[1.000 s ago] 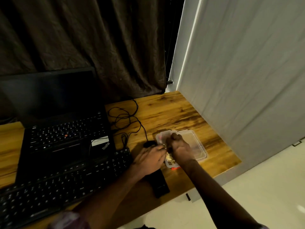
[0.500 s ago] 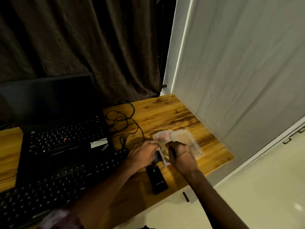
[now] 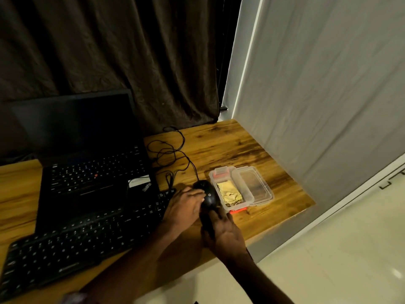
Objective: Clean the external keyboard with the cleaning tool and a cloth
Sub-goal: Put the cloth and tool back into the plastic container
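**Mouse in the way, cleaning not yet begun**

Wooden desk [image 3: 252, 150], lit warm against a dark curtain, carries the whole scene. At its right end the left hand [image 3: 186, 205] rests its fingertips against the side of a black corded computer mouse [image 3: 208, 195], fingers spread rather than closed round it. The right hand [image 3: 225, 234] lies just below the mouse over a dark oblong object [image 3: 207, 222]; whether it grips that object cannot be told. Just right of the mouse sits a clear plastic box with red clips [image 3: 260, 200], lid open, with a crumpled yellow cloth [image 3: 230, 193] inside. The long black external keyboard [image 3: 72, 242] lies to the left, in front of the open black laptop [image 3: 92, 172], untouched.

By the look of it, this is preparation: the tools are being fetched. The next move likely calls for shifting the mouse clear and lifting the cloth out.

Half a second earlier both hands were at the box's near edge and the dark oblong lay uncovered; now the left hand is at the mouse and the right covers the oblong.
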The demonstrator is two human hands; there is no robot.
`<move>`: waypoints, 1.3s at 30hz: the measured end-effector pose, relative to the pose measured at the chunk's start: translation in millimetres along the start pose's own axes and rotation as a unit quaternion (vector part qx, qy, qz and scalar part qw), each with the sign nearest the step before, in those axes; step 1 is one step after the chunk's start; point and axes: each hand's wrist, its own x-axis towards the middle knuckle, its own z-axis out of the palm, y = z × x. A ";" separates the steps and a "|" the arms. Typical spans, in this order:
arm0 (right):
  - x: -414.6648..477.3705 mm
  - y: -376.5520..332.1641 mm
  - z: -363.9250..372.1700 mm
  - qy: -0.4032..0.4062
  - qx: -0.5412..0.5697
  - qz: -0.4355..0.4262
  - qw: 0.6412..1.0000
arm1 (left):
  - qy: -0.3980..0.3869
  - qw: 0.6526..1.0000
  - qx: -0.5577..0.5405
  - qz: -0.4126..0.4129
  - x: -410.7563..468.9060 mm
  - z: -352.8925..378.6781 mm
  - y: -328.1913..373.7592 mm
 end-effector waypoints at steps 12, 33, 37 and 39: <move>64.5 52.8 -54.8 0.182 0.120 0.001 0.976 | -0.030 1.000 -0.001 -0.010 0.8 -0.9 8.8; 92.7 104.1 -38.9 0.209 0.107 0.001 0.972 | -0.168 0.982 0.043 0.072 2.8 20.7 35.1; 74.8 123.0 -66.7 0.322 0.082 0.084 0.940 | -0.163 0.983 0.040 0.071 1.6 24.1 32.4; 75.6 139.8 -66.0 0.260 0.051 0.154 0.952 | -0.155 0.984 0.044 0.070 0.9 25.1 31.9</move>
